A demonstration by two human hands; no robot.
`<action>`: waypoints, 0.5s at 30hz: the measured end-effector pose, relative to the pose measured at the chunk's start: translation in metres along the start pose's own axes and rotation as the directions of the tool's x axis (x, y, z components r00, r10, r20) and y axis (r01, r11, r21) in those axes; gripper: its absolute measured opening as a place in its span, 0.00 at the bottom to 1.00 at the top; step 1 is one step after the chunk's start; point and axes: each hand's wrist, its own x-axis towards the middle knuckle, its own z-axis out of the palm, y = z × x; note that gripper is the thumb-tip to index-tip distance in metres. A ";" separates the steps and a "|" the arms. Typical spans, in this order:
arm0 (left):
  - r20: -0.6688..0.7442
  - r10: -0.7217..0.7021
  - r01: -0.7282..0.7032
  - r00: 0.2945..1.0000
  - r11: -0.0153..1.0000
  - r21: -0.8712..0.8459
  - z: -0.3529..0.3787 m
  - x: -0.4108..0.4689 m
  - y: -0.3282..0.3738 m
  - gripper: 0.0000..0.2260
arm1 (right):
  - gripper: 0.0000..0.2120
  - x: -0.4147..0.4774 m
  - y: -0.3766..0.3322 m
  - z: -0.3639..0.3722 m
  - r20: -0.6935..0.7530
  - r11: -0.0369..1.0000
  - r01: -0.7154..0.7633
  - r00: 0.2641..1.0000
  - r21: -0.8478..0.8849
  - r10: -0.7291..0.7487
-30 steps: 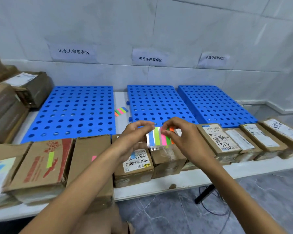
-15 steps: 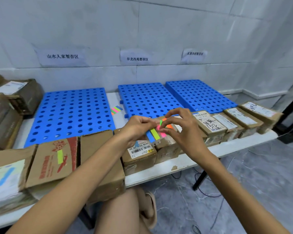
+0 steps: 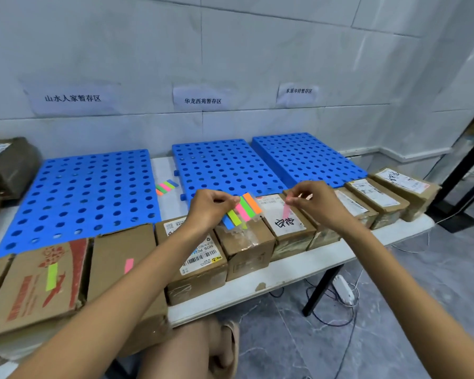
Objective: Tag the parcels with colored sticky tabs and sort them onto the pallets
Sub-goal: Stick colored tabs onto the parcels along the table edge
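My left hand pinches a clear card of sticky tabs with blue, yellow, pink, green and orange strips. My right hand pinches a single pink tab that hangs above a parcel with handwriting on its label. Several cardboard parcels line the table's front edge; the red-printed one carries a yellow tab and the plain one beside it a pink tab. Three blue perforated pallets lie behind them: left, middle, right.
A second set of tabs lies on the white table between the left and middle pallets. Paper signs hang on the wall above each pallet. Stacked boxes stand at far left. Cables and a power strip lie on the floor.
My right hand has pulled a pink tab off the card and moved it right, over the handwritten parcel. The view has shifted to the right.
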 end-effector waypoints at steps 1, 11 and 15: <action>0.010 -0.008 0.008 1.000 1.000 0.009 0.004 0.003 -0.001 0.07 | 0.04 0.009 0.009 0.005 0.031 0.999 -0.028 0.999 -0.015 0.029; 0.017 -0.049 0.048 0.999 0.998 0.046 0.034 0.035 -0.006 0.09 | 0.03 0.042 0.057 0.054 -0.096 0.996 0.055 0.993 -0.072 -0.062; 0.010 -0.036 0.036 0.999 0.999 0.012 0.038 0.034 -0.005 0.09 | 0.07 0.042 0.065 0.052 -0.103 0.987 0.137 0.984 -0.086 -0.146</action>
